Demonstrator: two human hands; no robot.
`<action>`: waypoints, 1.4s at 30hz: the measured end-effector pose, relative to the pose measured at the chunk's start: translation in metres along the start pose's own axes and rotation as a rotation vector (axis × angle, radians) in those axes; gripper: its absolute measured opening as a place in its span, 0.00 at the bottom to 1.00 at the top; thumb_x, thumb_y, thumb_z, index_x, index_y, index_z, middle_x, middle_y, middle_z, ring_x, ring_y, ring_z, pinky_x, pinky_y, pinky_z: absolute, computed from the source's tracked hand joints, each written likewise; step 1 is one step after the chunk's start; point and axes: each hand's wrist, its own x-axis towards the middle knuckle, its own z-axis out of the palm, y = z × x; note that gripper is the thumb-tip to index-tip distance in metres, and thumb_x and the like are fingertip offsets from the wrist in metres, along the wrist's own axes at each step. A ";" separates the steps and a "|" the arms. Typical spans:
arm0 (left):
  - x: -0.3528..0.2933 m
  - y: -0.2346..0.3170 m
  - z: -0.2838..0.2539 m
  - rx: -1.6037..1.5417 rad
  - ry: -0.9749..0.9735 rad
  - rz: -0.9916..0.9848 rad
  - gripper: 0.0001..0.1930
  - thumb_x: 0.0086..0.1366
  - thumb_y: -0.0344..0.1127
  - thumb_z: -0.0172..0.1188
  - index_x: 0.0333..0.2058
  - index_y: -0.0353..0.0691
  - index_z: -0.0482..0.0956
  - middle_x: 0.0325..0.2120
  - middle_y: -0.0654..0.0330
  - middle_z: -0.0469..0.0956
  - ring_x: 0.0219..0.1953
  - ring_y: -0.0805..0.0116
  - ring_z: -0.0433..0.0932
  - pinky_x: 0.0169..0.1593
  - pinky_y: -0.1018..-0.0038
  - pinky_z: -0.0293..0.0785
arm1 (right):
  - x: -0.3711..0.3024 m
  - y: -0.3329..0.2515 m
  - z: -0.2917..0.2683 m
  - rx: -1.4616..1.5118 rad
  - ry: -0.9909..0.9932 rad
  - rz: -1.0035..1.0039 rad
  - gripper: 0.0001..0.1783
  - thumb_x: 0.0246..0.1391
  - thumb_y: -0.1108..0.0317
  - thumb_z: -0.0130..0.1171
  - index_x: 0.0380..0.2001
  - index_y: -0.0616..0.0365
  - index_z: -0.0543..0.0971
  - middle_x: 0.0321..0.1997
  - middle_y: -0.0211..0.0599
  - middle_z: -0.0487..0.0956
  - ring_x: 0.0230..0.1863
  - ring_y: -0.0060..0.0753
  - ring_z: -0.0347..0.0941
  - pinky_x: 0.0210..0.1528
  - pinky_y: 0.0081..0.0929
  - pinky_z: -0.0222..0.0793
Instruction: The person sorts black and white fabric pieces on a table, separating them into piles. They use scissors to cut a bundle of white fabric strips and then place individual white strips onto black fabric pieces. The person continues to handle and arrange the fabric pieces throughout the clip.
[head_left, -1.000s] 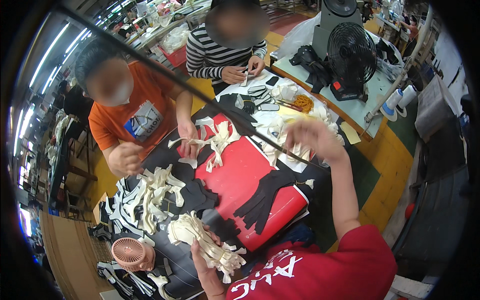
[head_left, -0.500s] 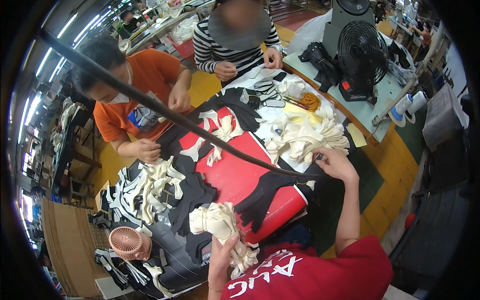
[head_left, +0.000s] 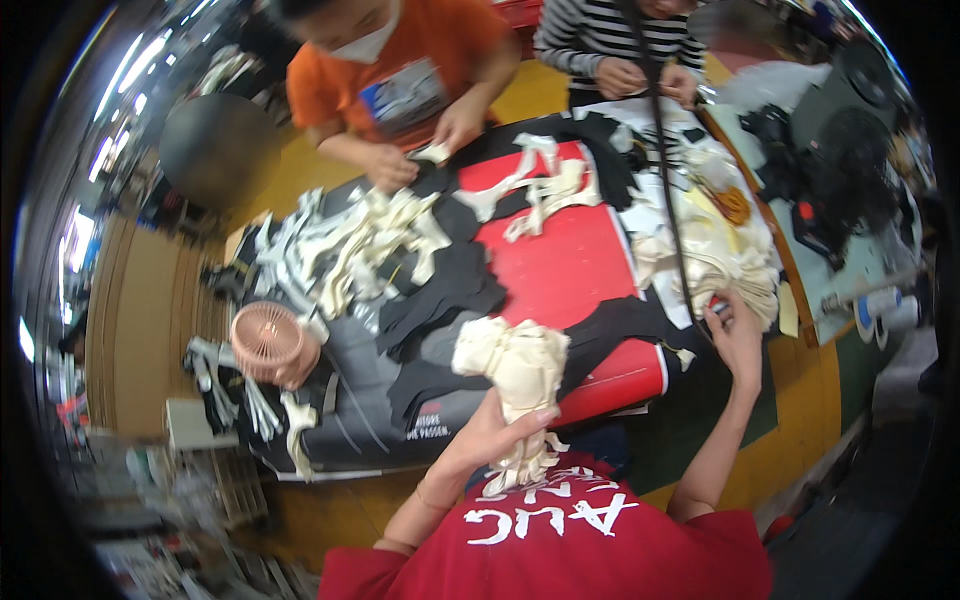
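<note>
My left hand [head_left: 488, 437] is closed round the narrow middle of a bundle of cream fabric pieces [head_left: 512, 362], held up over the table's near edge. Its thick folded end points away from me; the loose strip ends hang toward my red shirt. At the right, my right hand [head_left: 738, 338] has its fingers bent together at the near edge of a heap of cream fabric pieces [head_left: 705, 255]. Something small, dark and reddish shows at those fingertips, too small to name.
Black fabric pieces [head_left: 445, 300] and a mixed cream and white pile [head_left: 370, 245] cover the table's left, near a pink fan [head_left: 272, 343]. Across the table, a person in orange [head_left: 400, 100] and one in stripes [head_left: 625, 50] handle small pieces. A dark cable [head_left: 672, 190] crosses the view.
The view has swung, so the table sits differently in it. My left hand still grips the bundle, now more upright; my right hand remains at the heap. The person in orange now holds a cream piece.
</note>
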 end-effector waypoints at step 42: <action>-0.004 -0.013 -0.003 0.034 0.020 -0.002 0.26 0.60 0.44 0.67 0.49 0.31 0.73 0.33 0.57 0.80 0.27 0.74 0.78 0.34 0.74 0.76 | -0.110 -0.053 -0.041 1.175 -0.591 -0.361 0.44 0.48 0.72 0.54 0.69 0.69 0.52 0.35 0.54 0.79 0.30 0.41 0.78 0.32 0.32 0.76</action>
